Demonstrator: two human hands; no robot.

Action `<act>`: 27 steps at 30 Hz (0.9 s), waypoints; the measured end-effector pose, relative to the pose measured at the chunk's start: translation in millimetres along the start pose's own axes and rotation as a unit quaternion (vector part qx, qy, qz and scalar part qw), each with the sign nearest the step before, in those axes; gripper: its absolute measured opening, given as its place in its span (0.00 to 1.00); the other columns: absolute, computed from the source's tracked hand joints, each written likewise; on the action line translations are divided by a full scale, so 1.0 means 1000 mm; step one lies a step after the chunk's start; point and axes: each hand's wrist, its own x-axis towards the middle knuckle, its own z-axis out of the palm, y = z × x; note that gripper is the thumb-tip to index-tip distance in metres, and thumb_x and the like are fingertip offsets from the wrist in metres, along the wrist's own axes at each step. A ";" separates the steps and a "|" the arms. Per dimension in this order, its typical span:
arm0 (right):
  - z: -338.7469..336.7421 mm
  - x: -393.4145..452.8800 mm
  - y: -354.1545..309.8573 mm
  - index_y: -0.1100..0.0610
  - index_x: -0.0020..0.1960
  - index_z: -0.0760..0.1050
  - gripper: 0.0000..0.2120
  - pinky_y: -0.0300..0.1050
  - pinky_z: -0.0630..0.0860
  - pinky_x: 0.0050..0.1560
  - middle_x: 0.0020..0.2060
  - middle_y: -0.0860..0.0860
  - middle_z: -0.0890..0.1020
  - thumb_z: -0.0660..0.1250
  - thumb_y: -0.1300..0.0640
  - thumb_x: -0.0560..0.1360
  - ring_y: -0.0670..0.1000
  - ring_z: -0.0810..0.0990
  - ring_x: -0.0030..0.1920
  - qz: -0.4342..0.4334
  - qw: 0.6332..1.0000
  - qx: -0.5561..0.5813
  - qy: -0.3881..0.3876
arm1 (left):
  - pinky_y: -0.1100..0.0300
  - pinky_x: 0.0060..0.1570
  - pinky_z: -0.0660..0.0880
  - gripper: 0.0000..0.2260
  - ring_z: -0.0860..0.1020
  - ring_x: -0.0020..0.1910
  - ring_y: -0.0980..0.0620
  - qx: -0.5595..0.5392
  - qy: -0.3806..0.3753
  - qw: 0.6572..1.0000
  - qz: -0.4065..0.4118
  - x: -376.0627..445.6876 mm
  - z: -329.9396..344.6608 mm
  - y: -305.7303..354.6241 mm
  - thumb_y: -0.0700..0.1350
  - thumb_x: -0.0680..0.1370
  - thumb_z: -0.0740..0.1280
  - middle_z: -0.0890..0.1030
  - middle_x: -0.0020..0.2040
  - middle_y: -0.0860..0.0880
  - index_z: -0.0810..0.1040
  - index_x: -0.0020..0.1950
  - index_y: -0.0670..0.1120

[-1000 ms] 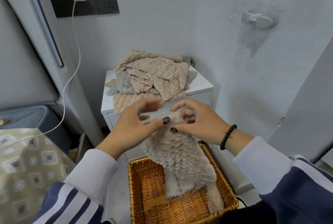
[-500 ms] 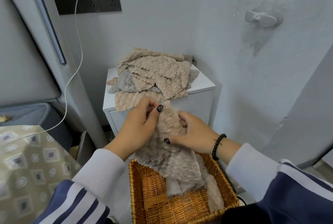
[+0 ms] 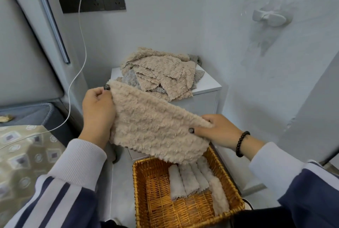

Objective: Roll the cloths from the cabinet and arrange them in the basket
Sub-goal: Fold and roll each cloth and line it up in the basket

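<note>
- Head view: beige cloth (image 3: 154, 126) was held spread flat in the air betw. both hands, above the far end of the wicker basket (image 3: 145, 191) and in front of the white cabinet (image 3: 207, 88).
- Left hand (image 3: 97, 110) pinched the cloth's far-left corner, thumb on top, fingers curled behind.
- Right hand (image 3: 218, 130) pinched the near-right corner, thumb on the front face; other fingers hidden behind the fabric.
- Risk 1 (judgement): cloth hung w/o support; a loose pinch at either corner would prob. let it sag or drop onto the rolled cloths (image 3: 192, 180) in the basket and disturb their row.
- Risk 2 (judgement): rolling in mid-air w/ uneven tension would likely give a skewed, loose roll that unwinds once set down.
- Risk 3 (judgement): cloth pile (image 3: 161, 73) overhung the cabinet's front edge; a brush from a sleeve could pull it off.
- Materials: held cloth was plush, bumpy fleece w/ a scalloped lower edge, approx. rectangular, limp.
- Pile: same fleece in beige and grey, crumpled.
- Basket: rigid woven cane, rectangular, amber; rolls lay side by side along its right half, left half showing bare weave.
</note>
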 end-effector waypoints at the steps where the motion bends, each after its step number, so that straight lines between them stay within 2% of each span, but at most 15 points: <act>1: -0.006 0.000 0.001 0.60 0.46 0.80 0.10 0.46 0.78 0.43 0.42 0.57 0.84 0.73 0.53 0.72 0.54 0.83 0.42 0.015 0.998 0.054 0.013 | 0.55 0.34 0.69 0.11 0.72 0.33 0.52 -0.026 -0.008 0.999 -0.038 0.001 -0.001 0.000 0.46 0.79 0.60 0.74 0.34 0.50 0.76 0.38 0.48; 2: -0.012 0.000 0.001 0.60 0.46 0.81 0.09 0.50 0.80 0.48 0.43 0.57 0.85 0.74 0.55 0.72 0.55 0.84 0.45 0.031 0.992 0.119 0.022 | 0.56 0.33 0.69 0.13 0.72 0.32 0.51 -0.051 -0.014 0.995 -0.078 0.000 -0.001 0.001 0.44 0.79 0.60 0.73 0.32 0.49 0.73 0.35 0.48; 4: -0.021 0.000 -0.002 0.59 0.50 0.81 0.08 0.54 0.80 0.53 0.47 0.56 0.85 0.73 0.58 0.72 0.56 0.84 0.48 0.065 0.964 0.254 0.038 | 0.54 0.36 0.74 0.11 0.76 0.35 0.48 -0.090 -0.015 0.983 -0.162 -0.004 0.001 0.005 0.43 0.79 0.62 0.77 0.35 0.48 0.74 0.36 0.48; 6: -0.029 0.000 -0.005 0.61 0.52 0.80 0.09 0.50 0.81 0.48 0.49 0.57 0.85 0.70 0.60 0.73 0.54 0.84 0.48 0.087 0.928 0.358 0.056 | 0.52 0.39 0.78 0.09 0.80 0.39 0.48 -0.102 -0.020 0.971 -0.217 -0.006 0.003 0.006 0.45 0.80 0.63 0.81 0.40 0.47 0.77 0.42 0.45; 9: -0.039 -0.001 -0.012 0.63 0.55 0.78 0.14 0.47 0.82 0.45 0.50 0.58 0.84 0.70 0.61 0.71 0.54 0.84 0.49 0.080 0.885 0.453 0.075 | 0.51 0.40 0.78 0.09 0.81 0.41 0.47 -0.105 -0.061 0.963 -0.241 -0.007 0.007 0.004 0.47 0.80 0.65 0.83 0.43 0.46 0.79 0.46 0.43; 12: -0.046 0.000 -0.014 0.65 0.57 0.77 0.14 0.50 0.82 0.47 0.50 0.59 0.84 0.70 0.64 0.72 0.55 0.84 0.50 0.093 0.874 0.463 0.111 | 0.48 0.50 0.79 0.11 0.82 0.47 0.46 -0.118 -0.112 0.955 -0.247 -0.012 0.011 0.003 0.48 0.79 0.67 0.84 0.48 0.44 0.80 0.51 0.40; 14: -0.048 0.002 -0.016 0.65 0.56 0.78 0.12 0.50 0.81 0.46 0.49 0.59 0.84 0.70 0.65 0.72 0.55 0.84 0.48 0.107 0.878 0.450 0.127 | 0.50 0.49 0.79 0.10 0.83 0.45 0.48 -0.111 -0.148 0.953 -0.241 -0.016 0.014 0.003 0.46 0.77 0.70 0.84 0.47 0.44 0.80 0.50 0.39; 16: -0.050 0.004 -0.017 0.64 0.54 0.78 0.11 0.50 0.80 0.43 0.48 0.59 0.83 0.70 0.66 0.72 0.55 0.84 0.45 0.115 0.880 0.439 0.140 | 0.54 0.44 0.80 0.08 0.83 0.40 0.50 -0.100 -0.174 0.953 -0.226 -0.020 0.017 0.003 0.44 0.75 0.72 0.85 0.42 0.45 0.80 0.47 0.39; 18: -0.052 0.005 -0.017 0.65 0.54 0.77 0.12 0.51 0.80 0.46 0.49 0.60 0.83 0.71 0.68 0.70 0.56 0.83 0.46 0.115 0.883 0.430 0.149 | 0.55 0.41 0.80 0.06 0.83 0.38 0.50 -0.092 -0.177 0.956 -0.215 -0.021 0.017 0.002 0.44 0.76 0.71 0.85 0.39 0.46 0.80 0.46 0.40; 22: -0.051 0.008 -0.017 0.66 0.51 0.78 0.12 0.53 0.79 0.51 0.50 0.61 0.83 0.72 0.70 0.68 0.57 0.83 0.48 0.103 0.898 0.401 0.148 | 0.53 0.44 0.79 0.09 0.83 0.46 0.46 -0.082 -0.162 0.961 -0.207 -0.019 0.016 0.002 0.42 0.78 0.67 0.84 0.49 0.42 0.80 0.55 0.39; 25: -0.050 0.009 -0.017 0.68 0.56 0.77 0.16 0.56 0.77 0.58 0.52 0.62 0.83 0.71 0.73 0.69 0.59 0.82 0.52 0.097 0.908 0.379 0.147 | 0.52 0.46 0.79 0.09 0.83 0.48 0.45 -0.068 -0.148 0.968 -0.189 -0.020 0.015 0.003 0.42 0.79 0.66 0.84 0.49 0.41 0.80 0.56 0.39; 27: -0.050 0.011 -0.016 0.68 0.56 0.78 0.17 0.56 0.76 0.60 0.51 0.61 0.83 0.70 0.75 0.68 0.59 0.82 0.53 0.092 0.915 0.364 0.150 | 0.49 0.50 0.80 0.09 0.83 0.49 0.44 -0.062 -0.136 0.973 -0.175 -0.018 0.014 0.004 0.42 0.79 0.66 0.85 0.49 0.42 0.81 0.55 0.40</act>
